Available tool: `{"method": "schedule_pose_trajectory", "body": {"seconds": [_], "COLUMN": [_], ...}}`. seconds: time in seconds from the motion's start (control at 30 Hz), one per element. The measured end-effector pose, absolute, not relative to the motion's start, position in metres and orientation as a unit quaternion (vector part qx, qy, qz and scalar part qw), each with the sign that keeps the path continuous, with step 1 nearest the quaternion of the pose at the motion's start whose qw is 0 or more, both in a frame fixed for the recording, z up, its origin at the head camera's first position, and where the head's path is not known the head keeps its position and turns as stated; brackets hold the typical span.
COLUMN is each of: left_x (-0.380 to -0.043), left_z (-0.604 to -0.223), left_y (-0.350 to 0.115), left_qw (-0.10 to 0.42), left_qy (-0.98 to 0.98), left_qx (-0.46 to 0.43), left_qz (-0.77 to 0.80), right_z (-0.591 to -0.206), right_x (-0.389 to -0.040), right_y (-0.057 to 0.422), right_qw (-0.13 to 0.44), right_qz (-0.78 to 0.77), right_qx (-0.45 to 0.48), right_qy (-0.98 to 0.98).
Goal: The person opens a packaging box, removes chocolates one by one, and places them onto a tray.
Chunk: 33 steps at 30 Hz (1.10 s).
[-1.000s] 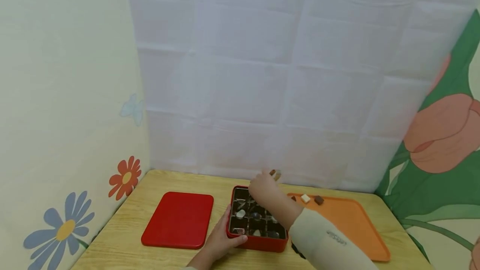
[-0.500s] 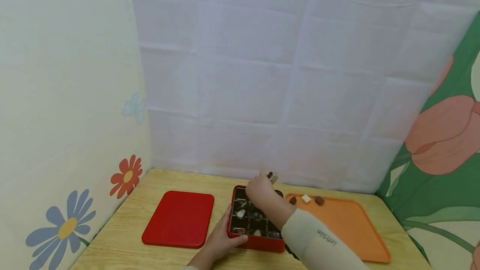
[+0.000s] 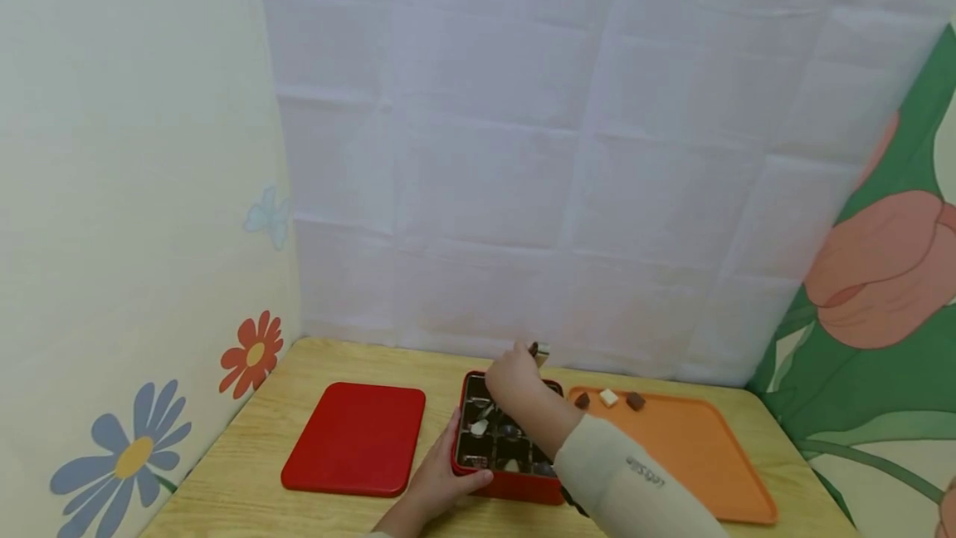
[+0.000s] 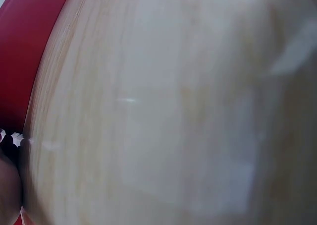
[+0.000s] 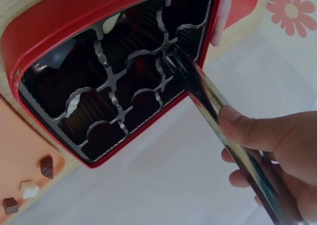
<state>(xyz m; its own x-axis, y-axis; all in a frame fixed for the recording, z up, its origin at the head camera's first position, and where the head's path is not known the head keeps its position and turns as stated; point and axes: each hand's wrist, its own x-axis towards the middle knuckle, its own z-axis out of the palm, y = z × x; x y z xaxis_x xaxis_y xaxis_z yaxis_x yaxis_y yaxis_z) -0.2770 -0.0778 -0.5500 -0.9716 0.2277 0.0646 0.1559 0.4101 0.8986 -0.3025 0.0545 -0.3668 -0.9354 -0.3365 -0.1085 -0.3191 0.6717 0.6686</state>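
My left hand [image 3: 436,480] holds the near left corner of a red box [image 3: 515,486], its thumb along the front and its fingers along the left side. Dark dividers [image 5: 113,79] split the box into compartments; a few pale pieces [image 5: 73,105] lie in some of them. Above the back of the box, my right hand [image 3: 514,380] grips shiny metal tongs [image 5: 213,106] that slant down, with the tips among the compartments. Whether the tips pinch anything is hard to tell. Only a dark edge of the left hand shows in the left wrist view.
Left of the box lies a flat red lid [image 3: 354,438]. An orange tray [image 3: 683,447] stands to the right, bearing a white chocolate [image 3: 608,398] and brown chocolates [image 3: 636,401] at its far edge. A white cloth [image 3: 478,189] hangs behind the table.
My right hand has shifted a little to the left with the tongs, and their upper end has swung left. The left hand and the box stay put.
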Motion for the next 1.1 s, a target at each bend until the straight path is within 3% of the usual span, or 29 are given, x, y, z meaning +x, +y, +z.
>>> {"method": "schedule_pose_trajectory", "body": {"seconds": [0.3, 0.83, 1.1], "left_x": [-0.275, -0.276, -0.276], "left_z": [-0.549, -0.549, -0.550], "left_y": [-0.077, -0.077, -0.077], "left_qw": [0.033, 0.038, 0.037], "left_qy": [0.842, 0.838, 0.840], "left_qx": [0.103, 0.104, 0.100], "left_qz": [0.529, 0.534, 0.531], "right_z": [-0.369, -0.388, -0.396], "right_x": [-0.303, -0.303, -0.291], "right_y": [0.082, 0.156, 0.182], "right_qw": [0.033, 0.038, 0.067], "right_qz": [-0.334, -0.117, -0.006], "right_qx": [0.204, 0.207, 0.205], "right_qy": [-0.920, -0.971, -0.976]}}
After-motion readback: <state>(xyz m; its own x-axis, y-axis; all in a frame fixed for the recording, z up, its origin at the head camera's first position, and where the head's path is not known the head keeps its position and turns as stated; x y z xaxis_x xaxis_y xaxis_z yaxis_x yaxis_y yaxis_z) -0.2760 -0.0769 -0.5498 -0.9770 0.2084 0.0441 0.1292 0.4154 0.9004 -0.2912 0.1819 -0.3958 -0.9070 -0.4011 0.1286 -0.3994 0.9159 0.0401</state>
